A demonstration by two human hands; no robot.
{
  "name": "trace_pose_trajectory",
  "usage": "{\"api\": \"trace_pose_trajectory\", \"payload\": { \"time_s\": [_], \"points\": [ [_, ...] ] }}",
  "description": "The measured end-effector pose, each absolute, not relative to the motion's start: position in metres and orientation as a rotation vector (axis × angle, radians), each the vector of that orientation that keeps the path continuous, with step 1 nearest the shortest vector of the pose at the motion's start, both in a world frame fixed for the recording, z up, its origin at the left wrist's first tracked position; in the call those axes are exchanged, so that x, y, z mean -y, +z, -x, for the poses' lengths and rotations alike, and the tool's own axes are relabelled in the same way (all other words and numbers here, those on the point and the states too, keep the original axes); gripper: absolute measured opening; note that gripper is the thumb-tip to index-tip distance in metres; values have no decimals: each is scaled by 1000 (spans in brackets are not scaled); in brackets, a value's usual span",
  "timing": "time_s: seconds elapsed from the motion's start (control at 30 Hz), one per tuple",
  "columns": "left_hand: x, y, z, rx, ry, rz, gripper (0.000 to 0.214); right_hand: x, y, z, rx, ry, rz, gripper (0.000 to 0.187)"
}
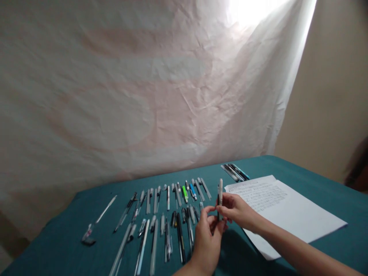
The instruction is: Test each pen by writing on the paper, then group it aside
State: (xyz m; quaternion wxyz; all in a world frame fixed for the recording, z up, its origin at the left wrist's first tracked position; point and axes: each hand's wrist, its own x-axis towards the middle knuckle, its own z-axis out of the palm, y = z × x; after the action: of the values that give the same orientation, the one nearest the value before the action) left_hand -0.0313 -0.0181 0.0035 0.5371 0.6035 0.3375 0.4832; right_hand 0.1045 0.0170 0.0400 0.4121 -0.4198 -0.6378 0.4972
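Note:
A slim pen (220, 191) with a whitish upper end stands upright between my two hands, above the table. My right hand (234, 209) pinches its middle between thumb and fingers. Lower down, my left hand (209, 234) has its fingers closed around the pen's darker lower part, which is partly hidden. Just left of my hands lie rows of disassembled pens, with clear barrels, caps and refills. Among them are a black pen (181, 237), a bright green piece (185, 194) and a blue piece (193, 191).
White sheets with handwriting (299, 214) lie on the right of the teal-covered table (324, 188). A bundle of pens (235, 172) rests at the back. Far left are a white refill (106, 209) and a small dark-ended packet (87, 237). A pale sheet (143, 96) hangs behind.

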Motion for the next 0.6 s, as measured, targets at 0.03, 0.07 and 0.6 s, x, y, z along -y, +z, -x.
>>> {"api": "trace_pose_trajectory", "payload": {
  "time_s": [0.03, 0.07, 0.6],
  "points": [
    [17, 3, 32, -810, 1148, -1434, 30, -17, 43, -106, 1599, 1245, 1053, 13],
    [16, 3, 32, -820, 1146, -1435, 31, -17, 48, -108, 1589, 1229, 1052, 15],
    [11, -3, 32, -884, 1095, -1497, 26, -17, 111, -167, 1227, 654, 881, 17]
  ]
}}
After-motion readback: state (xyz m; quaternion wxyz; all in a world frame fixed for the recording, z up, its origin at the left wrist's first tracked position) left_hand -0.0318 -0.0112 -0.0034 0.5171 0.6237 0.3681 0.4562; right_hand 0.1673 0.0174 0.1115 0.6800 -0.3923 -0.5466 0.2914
